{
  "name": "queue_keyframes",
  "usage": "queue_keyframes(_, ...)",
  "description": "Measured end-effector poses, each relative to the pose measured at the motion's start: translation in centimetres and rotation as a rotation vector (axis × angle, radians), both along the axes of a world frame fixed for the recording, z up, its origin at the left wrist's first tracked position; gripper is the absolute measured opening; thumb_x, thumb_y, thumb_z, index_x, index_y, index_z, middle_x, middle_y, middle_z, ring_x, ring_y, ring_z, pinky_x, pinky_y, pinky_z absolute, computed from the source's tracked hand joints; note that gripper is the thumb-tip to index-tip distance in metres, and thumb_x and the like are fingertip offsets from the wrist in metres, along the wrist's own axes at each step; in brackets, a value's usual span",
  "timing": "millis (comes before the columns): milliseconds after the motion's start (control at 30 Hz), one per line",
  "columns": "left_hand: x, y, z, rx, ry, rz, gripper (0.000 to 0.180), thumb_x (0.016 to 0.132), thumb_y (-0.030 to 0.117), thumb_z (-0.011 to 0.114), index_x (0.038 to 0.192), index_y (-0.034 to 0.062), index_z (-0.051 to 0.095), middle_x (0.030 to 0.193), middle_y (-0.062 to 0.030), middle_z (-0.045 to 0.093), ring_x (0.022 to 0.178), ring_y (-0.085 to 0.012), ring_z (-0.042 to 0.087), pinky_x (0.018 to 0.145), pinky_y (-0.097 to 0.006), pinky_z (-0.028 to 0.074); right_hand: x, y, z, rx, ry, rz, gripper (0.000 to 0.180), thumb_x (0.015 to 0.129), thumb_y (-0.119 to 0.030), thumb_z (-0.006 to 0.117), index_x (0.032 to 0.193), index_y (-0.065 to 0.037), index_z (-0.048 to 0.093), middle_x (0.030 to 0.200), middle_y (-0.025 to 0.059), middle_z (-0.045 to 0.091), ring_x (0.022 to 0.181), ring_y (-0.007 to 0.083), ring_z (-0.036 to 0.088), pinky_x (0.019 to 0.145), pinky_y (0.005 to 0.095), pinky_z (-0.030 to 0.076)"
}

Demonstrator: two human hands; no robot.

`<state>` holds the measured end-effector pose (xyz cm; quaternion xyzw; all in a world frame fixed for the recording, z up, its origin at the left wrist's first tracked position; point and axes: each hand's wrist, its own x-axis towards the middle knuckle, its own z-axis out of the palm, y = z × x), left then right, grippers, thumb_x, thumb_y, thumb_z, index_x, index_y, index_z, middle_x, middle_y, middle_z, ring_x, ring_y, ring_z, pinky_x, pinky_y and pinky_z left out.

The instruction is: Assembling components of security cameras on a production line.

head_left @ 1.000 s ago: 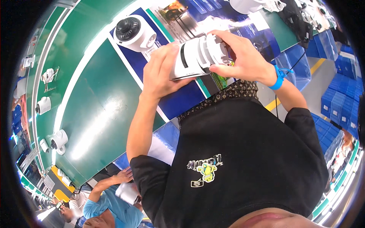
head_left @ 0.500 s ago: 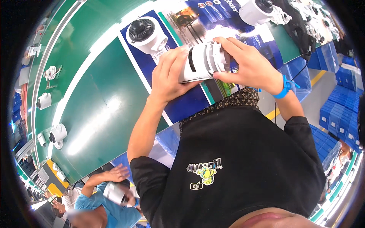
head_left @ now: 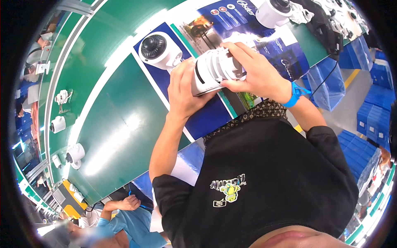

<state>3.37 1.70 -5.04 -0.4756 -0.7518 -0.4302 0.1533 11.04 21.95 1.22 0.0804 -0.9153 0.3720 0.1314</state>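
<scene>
Between my hands is a white, roughly cylindrical appliance housing (head_left: 209, 70), lying tilted above the printed sheets on the bench. It has a dark slot on its side and ridged rings toward the right end. My left hand (head_left: 181, 89) wraps round its left end, thumb underneath. My right hand (head_left: 260, 73) grips the ridged right end, fingers over the top and thumb below; that end is partly hidden by the fingers. Just beyond my left hand stands a white appliance base (head_left: 167, 56) with a black ribbed round top.
Another white base (head_left: 271, 16) stands at the far right, beside a black cloth-like item (head_left: 316, 29) and several white parts. More white units (head_left: 75, 153) sit along the green bench (head_left: 111, 120) on the left. Blue crates (head_left: 368, 120) are stacked at right. A co-worker (head_left: 128, 225) is at lower left.
The housing and both my hands have shifted slightly left, and the housing appears turned a little. The co-worker's white part is out of sight now. The whole view has shifted a bit.
</scene>
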Motion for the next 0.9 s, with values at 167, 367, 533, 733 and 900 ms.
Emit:
queue_keyframes(167, -0.3, -0.2, -0.2, -0.051, -0.012, -0.041, 0.095, 0.054, 0.024, 0.089, 0.130, 0.0007, 0.036, 0.121, -0.0206, 0.052, 0.107, -0.0373, 0.054, 0.091, -0.045, 0.045, -1.7, 1.3, 2.3, 0.067, -0.261, 0.130, 0.068, 0.069, -0.025, 0.076, 0.125, 0.001, 0.048, 0.104, 0.0171, 0.056, 0.088, 0.0335, 0.060, 0.077, 0.0364, 0.050)
queue_keyframes(367, 0.0, 0.0, -0.4, 0.092, -0.267, -0.019, 0.099, 0.056, 0.042, 0.086, 0.128, -0.0026, 0.036, 0.118, -0.0198, 0.049, 0.103, -0.0326, 0.051, 0.096, -0.042, 0.036, -2.1, -0.3, 1.0, -0.275, 0.000, 0.334, 0.095, 0.068, -0.034, 0.079, 0.140, -0.001, 0.027, 0.141, 0.0185, 0.035, 0.129, 0.0352, 0.036, 0.108, 0.0408, 0.028)
queue_keyframes(533, 1.9, 1.4, -1.4, 0.228, -0.545, -0.106, 0.100, 0.062, 0.041, 0.083, 0.132, -0.0050, 0.028, 0.126, -0.0200, 0.041, 0.117, -0.0312, 0.044, 0.100, -0.042, 0.032, -1.6, -1.9, -3.1, -0.968, -0.138, 0.306, 0.114, 0.057, -0.026, 0.089, 0.142, -0.001, 0.018, 0.134, 0.0140, 0.043, 0.125, 0.0214, 0.042, 0.107, 0.0364, 0.031)
queue_keyframes(733, 2.0, 0.2, 1.6, 0.148, -0.254, 0.009, 0.106, 0.066, 0.057, 0.072, 0.138, -0.0023, 0.021, 0.134, -0.0236, 0.031, 0.125, -0.0360, 0.033, 0.102, -0.046, 0.029, -2.2, -1.7, -2.1, -0.723, -0.040, 0.311, 0.119, 0.058, -0.020, 0.085, 0.144, 0.001, 0.006, 0.119, 0.0169, 0.052, 0.111, 0.0282, 0.053, 0.097, 0.0353, 0.040)
queue_keyframes(900, -0.1, 2.9, 10.4, -0.202, -0.008, 0.056, 0.071, 0.070, 0.044, 0.073, 0.122, 0.0018, 0.052, 0.127, -0.0231, 0.047, 0.112, -0.0401, 0.049, 0.090, -0.044, 0.043, -3.2, -1.9, -1.9, -0.638, -0.010, 0.274, 0.120, 0.060, -0.017, 0.081, 0.144, 0.001, -0.003, 0.116, 0.0243, 0.053, 0.108, 0.0396, 0.053, 0.093, 0.0398, 0.042)
